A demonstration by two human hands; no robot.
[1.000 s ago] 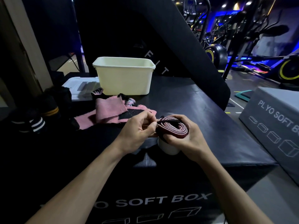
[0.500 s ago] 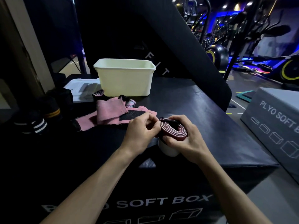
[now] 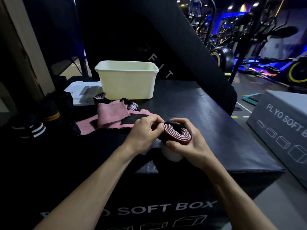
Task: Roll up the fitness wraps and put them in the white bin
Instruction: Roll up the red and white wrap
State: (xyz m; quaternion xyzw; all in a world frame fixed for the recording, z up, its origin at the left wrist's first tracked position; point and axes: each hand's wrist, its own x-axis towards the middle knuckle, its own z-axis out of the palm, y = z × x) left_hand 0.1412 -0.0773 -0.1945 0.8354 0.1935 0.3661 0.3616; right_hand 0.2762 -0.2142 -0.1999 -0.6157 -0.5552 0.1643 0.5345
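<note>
The rolling step was in hand and looked nearly finished. The right hand [image 3: 186, 143] was curled round a dark red wrap [image 3: 177, 134], already wound into a flattened coil with its pale edge showing as a spiral, held just above the near part of the black bench [image 3: 207, 113]. The left hand [image 3: 144, 132] was pressed against the coil's left side, its fingertips pinching the loose tail end — apparently fastening it down, though the closure itself was hidden beneath the fingers. A white object showed just below the right hand; what it was could not be told.

The white bin [image 3: 127, 80] stood further back on the bench, well apart from the hands, open-topped. Between it and the hands lay a pink wrap [image 3: 113, 113], unrolled and partly folded over itself.

The next move, in my judgement, called for securing the tail so the coil would not spring open, then carrying it forward over the pink wrap and dropping it in the bin — after which the pink one remained to be rolled.
</note>
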